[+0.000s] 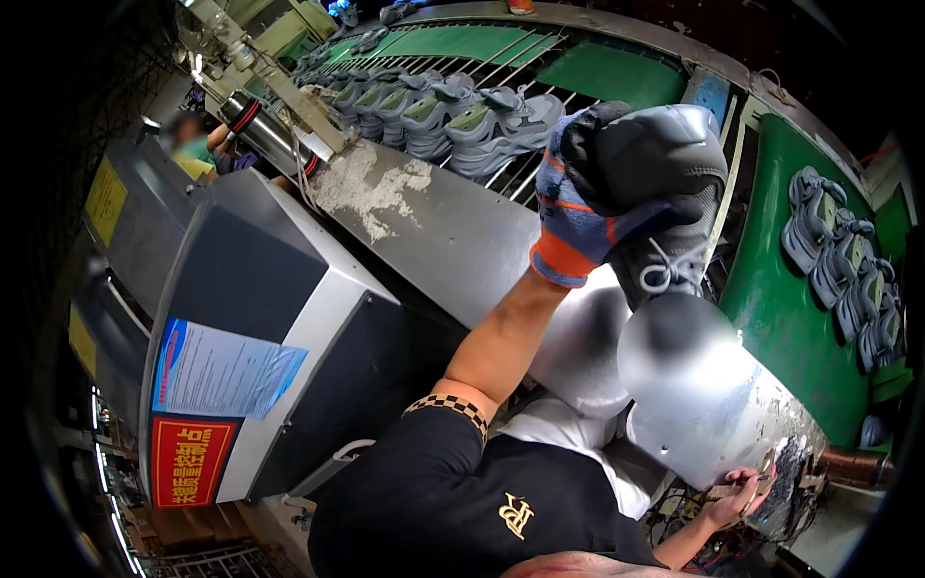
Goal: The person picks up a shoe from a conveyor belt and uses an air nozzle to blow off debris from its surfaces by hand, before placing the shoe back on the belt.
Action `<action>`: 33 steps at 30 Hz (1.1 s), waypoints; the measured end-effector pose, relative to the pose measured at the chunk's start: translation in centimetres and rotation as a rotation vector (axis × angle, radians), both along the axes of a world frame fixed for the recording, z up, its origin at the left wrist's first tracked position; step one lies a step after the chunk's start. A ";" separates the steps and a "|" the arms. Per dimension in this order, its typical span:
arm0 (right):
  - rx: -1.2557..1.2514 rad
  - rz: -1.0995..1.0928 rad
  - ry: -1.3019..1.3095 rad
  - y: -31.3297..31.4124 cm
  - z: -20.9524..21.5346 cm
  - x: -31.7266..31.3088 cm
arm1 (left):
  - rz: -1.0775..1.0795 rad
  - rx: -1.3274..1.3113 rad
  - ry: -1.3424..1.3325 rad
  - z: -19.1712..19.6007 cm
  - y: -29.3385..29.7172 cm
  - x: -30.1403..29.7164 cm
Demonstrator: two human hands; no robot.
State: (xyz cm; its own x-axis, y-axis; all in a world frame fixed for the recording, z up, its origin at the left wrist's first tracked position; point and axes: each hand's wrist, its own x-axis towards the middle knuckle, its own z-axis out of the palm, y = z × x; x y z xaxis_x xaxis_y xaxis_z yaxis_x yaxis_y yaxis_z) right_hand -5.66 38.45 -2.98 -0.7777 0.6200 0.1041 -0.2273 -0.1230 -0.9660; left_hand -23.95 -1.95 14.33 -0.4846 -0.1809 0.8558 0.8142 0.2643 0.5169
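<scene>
My left hand (588, 193), in a blue-grey and orange knit glove with dark fingertips, is raised at the upper middle right. Its fingers are wrapped round a dark grey sneaker (660, 159), whose toe points up and whose pale, tied laces hang toward me. Low on the right is my bare right hand (742, 496), palm up beside the metal worktop's worn edge. The fingers curl in around something small and thin that I cannot make out. Grey sneakers (506, 130) stand in a row just left of the gloved hand.
Rods and green panels form the rack (496, 58) under that row. More grey shoes (838, 260) line a green belt (771, 212) on the right. A grey machine cabinet (251, 250) with posted sheets stands left. A steel flask (265, 130) and another person (198, 144) are farther back.
</scene>
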 end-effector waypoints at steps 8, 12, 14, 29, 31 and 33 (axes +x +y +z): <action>0.101 -0.147 -0.154 4.8 -0.3 4.5 | -0.520 0.065 -0.202 -3.8 2.3 6.3; -0.093 0.093 -0.132 -1.2 3.1 6.7 | -0.468 -0.424 -0.068 1.7 2.2 5.6; -0.075 0.247 -0.126 -4.9 4.8 6.0 | -0.476 -0.336 -0.180 1.1 2.4 5.9; 0.556 0.737 0.589 -14.1 19.0 -7.6 | -0.622 -0.304 -0.394 1.3 5.3 2.4; 0.575 0.748 0.559 -14.1 18.8 -8.8 | -0.550 -0.422 -0.348 1.4 4.4 1.4; 0.482 0.787 0.495 -14.0 17.9 -9.1 | -0.525 -0.396 -0.422 0.5 4.1 0.3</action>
State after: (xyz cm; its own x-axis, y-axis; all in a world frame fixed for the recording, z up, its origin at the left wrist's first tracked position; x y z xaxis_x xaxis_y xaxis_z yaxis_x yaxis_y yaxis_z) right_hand -14.77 24.40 14.95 -0.7467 -0.2349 0.6223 -0.6334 -0.0343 -0.7730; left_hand -23.63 2.20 14.86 -0.7208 0.4426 0.5335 0.6395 0.1275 0.7582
